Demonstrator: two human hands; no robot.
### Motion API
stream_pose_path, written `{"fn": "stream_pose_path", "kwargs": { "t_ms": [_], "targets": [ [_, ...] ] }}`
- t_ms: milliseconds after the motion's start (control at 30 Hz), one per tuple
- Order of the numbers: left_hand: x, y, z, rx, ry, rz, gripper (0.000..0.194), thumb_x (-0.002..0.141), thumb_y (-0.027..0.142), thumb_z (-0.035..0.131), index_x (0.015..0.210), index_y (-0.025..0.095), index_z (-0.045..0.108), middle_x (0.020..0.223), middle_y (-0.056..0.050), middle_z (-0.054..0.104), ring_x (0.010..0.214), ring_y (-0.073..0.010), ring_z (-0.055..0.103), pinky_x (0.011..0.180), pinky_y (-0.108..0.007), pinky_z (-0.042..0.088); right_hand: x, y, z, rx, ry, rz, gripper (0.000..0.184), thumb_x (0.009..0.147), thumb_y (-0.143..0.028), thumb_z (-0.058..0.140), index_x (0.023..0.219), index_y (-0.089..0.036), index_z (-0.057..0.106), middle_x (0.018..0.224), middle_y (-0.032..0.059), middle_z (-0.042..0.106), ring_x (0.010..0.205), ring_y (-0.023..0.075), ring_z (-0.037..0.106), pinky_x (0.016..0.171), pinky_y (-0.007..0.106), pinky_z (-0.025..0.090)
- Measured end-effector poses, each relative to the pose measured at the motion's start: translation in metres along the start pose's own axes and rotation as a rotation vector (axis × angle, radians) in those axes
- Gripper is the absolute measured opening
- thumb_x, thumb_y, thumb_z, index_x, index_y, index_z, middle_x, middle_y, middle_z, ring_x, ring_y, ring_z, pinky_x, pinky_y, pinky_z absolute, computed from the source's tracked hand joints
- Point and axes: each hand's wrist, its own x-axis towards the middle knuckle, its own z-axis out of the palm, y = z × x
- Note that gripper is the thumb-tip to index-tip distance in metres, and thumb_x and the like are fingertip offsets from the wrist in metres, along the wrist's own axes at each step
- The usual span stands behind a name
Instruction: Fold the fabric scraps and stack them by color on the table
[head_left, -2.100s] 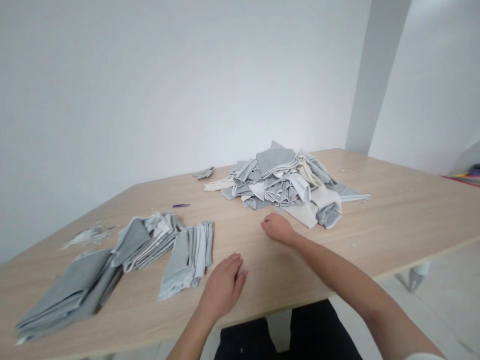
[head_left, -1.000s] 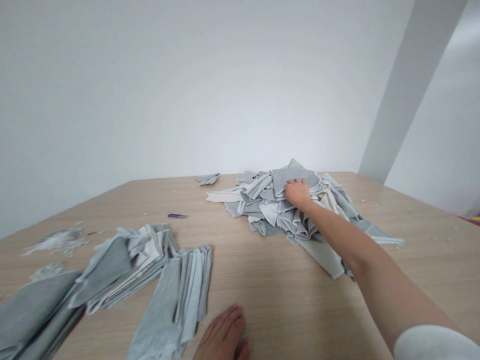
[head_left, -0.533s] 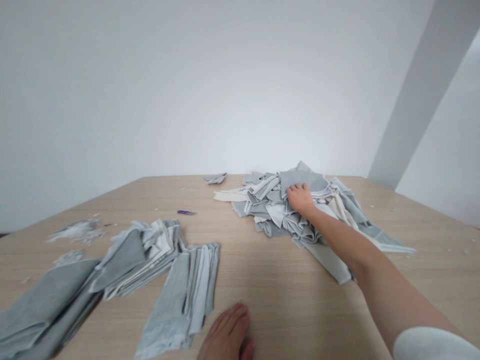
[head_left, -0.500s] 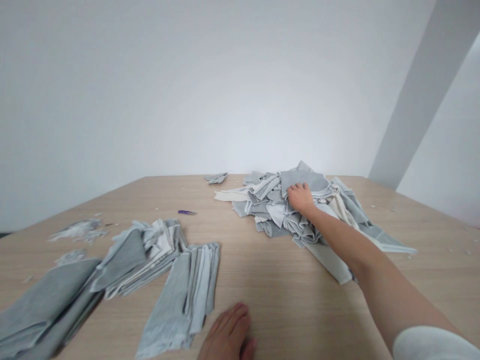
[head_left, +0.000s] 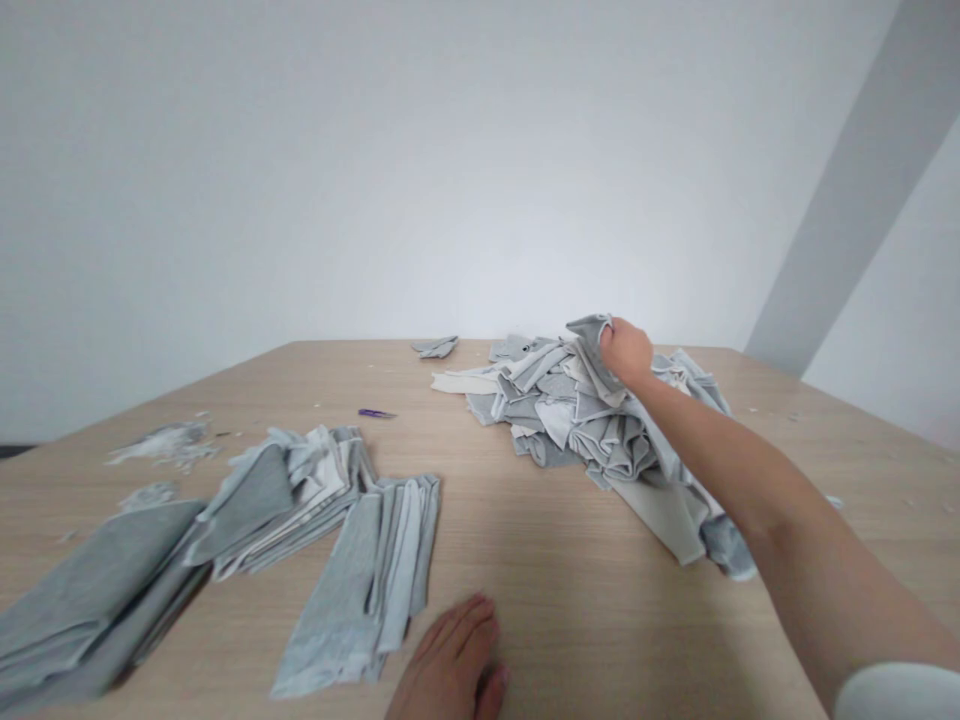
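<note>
A gray fabric piece [head_left: 588, 326] is gripped in the right hand [head_left: 628, 352], far right over the fabric heap [head_left: 611, 447]; picking it out seems the step in hand. Drawing it free probably calls for a firm hold. The left hand [head_left: 454, 662] lies flat on the near tabletop [head_left: 547, 570], fingers together.

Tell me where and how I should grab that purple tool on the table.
Probably pinch the purple tool by its left end, coming down from above: it lies flat on the table, uncovered, its thin tip pointing right, while a grey cloth stack on its near side could hinder a low approach.
</note>
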Motion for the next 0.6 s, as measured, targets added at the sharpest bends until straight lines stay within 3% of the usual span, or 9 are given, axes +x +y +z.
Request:
{"fn": "stream_pose_path", "kwargs": {
  "t_ms": [167,333,467,600],
  "targets": [
    [0.001,0.005,-0.003,-0.040,-0.003,-0.050,0.038,0.077,0.023,0.063,0.115,0.022,0.061,0.119,-0.008,0.067,0.106,-0.0263,0.065,0.087,-0.041,0.058,0.014,0.015,-0.053,0.125,0.240,0.028,0.033,0.091,-0.028,0.034,0.094,-0.015,0.064,0.086,0.0144,0.069,0.077,0.0243,0.060,0.063,0.029,0.035],
    [0.003,0.009,-0.007,-0.061,0.020,-0.082,0.030,0.081,0.023,0.060,0.111,0.024,0.064,0.117,-0.007,0.068,0.106,-0.0253,0.065,0.088,-0.041,0.057,0.001,0.021,-0.116,0.245,0.439,-0.094,0.026,0.087,-0.024,0.038,0.075,-0.017,0.061,0.071,0.0080,0.064,0.065,0.0198,0.053,0.058,0.028,0.031],
    [0.014,0.012,-0.020,-0.160,0.203,-0.100,0.027,0.085,0.020,0.054,0.110,0.022,0.063,0.117,-0.009,0.067,0.109,-0.0245,0.063,0.092,-0.042,0.054,-0.040,0.013,-0.170,0.453,0.475,-0.267,0.026,0.085,-0.024,0.041,0.065,-0.018,0.056,0.060,0.0016,0.055,0.057,0.0159,0.047,0.053,0.026,0.029],
    [0.045,0.029,-0.055,-0.438,0.360,-0.289,0.030,0.089,0.027,0.052,0.119,0.023,0.058,0.125,-0.010,0.061,0.119,-0.0240,0.056,0.103,-0.044,0.044,-0.105,-0.001,-0.205,0.698,0.326,-0.357,0.030,0.087,-0.027,0.044,0.061,-0.017,0.054,0.055,-0.0016,0.050,0.055,0.0137,0.047,0.052,0.024,0.030]
  ]
}}
